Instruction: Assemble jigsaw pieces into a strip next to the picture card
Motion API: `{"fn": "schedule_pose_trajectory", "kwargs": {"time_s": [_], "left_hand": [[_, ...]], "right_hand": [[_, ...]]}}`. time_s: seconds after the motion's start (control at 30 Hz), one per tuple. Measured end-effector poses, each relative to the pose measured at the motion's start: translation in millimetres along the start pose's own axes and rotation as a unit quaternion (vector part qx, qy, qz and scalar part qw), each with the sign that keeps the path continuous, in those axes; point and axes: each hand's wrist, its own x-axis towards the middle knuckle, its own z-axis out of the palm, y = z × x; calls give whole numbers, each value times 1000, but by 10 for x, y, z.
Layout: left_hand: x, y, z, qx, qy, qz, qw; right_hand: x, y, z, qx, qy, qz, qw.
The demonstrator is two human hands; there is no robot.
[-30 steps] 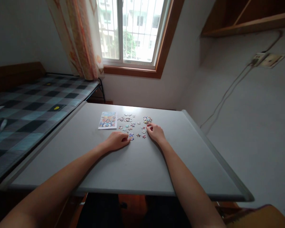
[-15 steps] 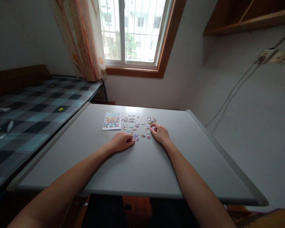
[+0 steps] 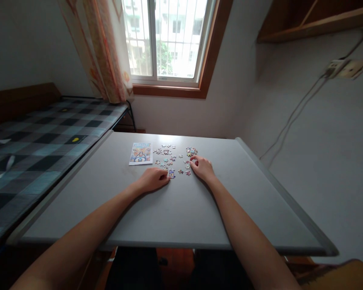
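Note:
Small jigsaw puzzle pieces [image 3: 170, 158] lie scattered in the middle of the white table. My left hand [image 3: 153, 179] rests on the tabletop with curled fingers, thumb and forefinger at the left edge of a few joined puzzle pieces [image 3: 172, 174], bluish and purple. To the right, my right hand [image 3: 202, 167] lies with fingers bent and a gap between thumb and forefinger; I make out no piece between them. Its fingertips are beside some loose pieces [image 3: 187, 166]. Beyond that hand is a denser pile of pieces [image 3: 191, 151].
A printed picture card [image 3: 141, 154] lies left of the pieces on the white table [image 3: 169, 217]. A bed with a checked cover [image 3: 48, 137] stands along the left. Behind are a curtain [image 3: 104, 52] and a barred window [image 3: 169, 40]; a cable [image 3: 293, 114] hangs on the right wall.
The view has shifted slightly. Both hands keep nearly the same pose and place beside the puzzle pieces; no piece has visibly moved.

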Motion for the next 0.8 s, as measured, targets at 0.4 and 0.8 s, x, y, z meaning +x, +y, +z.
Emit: {"fn": "schedule_pose_trajectory", "kwargs": {"time_s": [0.4, 0.8], "left_hand": [[-1, 0, -2, -1, -2, -11, 1000], [-1, 0, 0, -4, 2, -9, 1000]], "right_hand": [[8, -4, -5, -2, -9, -2, 1000], [15, -2, -7, -4, -10, -1, 1000]]}}
